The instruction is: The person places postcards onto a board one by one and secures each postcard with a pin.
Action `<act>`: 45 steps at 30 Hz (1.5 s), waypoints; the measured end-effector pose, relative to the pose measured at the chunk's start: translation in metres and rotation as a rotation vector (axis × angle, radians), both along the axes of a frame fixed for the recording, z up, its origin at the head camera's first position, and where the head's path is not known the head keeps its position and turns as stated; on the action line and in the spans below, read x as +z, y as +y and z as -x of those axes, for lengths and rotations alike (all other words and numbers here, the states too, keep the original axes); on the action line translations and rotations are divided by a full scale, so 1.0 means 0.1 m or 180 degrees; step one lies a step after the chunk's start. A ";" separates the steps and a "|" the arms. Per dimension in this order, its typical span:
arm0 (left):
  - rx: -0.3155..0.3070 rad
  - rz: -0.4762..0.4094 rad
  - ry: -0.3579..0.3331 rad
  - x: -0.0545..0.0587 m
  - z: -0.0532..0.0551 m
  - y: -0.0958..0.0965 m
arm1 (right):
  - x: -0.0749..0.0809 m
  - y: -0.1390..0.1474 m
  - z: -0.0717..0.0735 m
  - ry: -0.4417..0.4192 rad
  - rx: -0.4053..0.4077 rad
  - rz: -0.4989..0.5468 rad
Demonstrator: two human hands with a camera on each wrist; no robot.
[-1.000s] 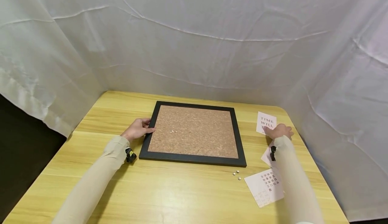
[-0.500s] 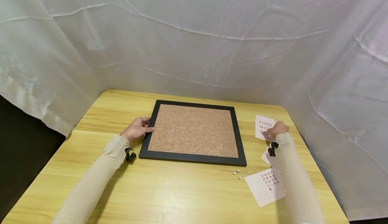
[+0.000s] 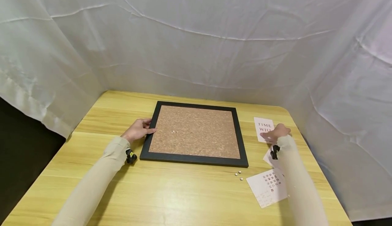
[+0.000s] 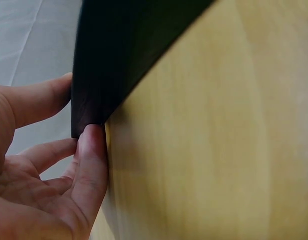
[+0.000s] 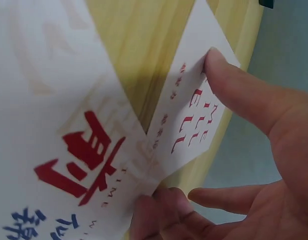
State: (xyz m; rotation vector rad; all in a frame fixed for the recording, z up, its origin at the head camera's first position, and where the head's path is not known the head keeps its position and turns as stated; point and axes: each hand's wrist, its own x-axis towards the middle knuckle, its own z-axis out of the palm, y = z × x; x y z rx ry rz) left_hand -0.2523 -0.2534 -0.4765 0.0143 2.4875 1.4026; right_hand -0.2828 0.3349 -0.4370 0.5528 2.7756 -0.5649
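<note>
Cork board (image 3: pixel 196 134): on the counter (image 3: pixel 171 197) at the centre of the head view, bordered in black, with tiny bright specks (image 3: pixel 174 132) left of its middle.
Left grip (image 3: pixel 137 130): left of centre, pinching the board's left border between thumb and fingers.
Right grip (image 3: pixel 278 132): at centre right, not closed round anything; pressing with the thumb on the TIME WILL card (image 3: pixel 263 125), with fingers spread apart from it.
Middle card (image 3: pixel 268 158): just below, partly hidden; in the right wrist view, printed with red and blue characters.
Lower card (image 3: pixel 265 189): lower right, partly behind the right sleeve (image 3: pixel 301 185).
Studs (image 3: pixel 241 179): 3, silvery, near the board's lower right corner.
White cloth (image 3: pixel 196 49): across the upper half.
</note>
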 end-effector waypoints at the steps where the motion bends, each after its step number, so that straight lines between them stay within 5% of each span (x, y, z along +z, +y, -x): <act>1: 0.0002 0.0000 0.0001 0.00 0.00 0.00 | 0.01 -0.01 -0.01 -0.0002 -0.0022 0.0026; 8: 0.0018 -0.0019 0.0009 0.00 0.01 0.00 | 0.03 -0.04 -0.07 0.0050 -0.0186 0.0227; 15: -0.0007 0.0030 0.0043 0.00 0.00 0.01 | -0.06 0.10 -0.09 0.0000 0.0008 0.0643; 24: -0.0040 0.0040 0.0103 0.01 -0.03 0.02 | -0.11 0.15 -0.07 -0.0192 -0.0169 0.0575; 29: -0.0013 0.0030 0.0093 0.01 -0.03 0.02 | -0.04 0.13 -0.08 -0.0108 -0.0052 0.0412; 40: -0.0011 0.0025 0.0133 -0.03 -0.01 0.01 | -0.10 0.18 -0.06 -0.0255 -0.0245 0.0888; 45: -0.0017 0.0014 0.0123 -0.02 -0.03 0.00 | -0.09 0.21 -0.07 -0.0341 -0.0166 0.0712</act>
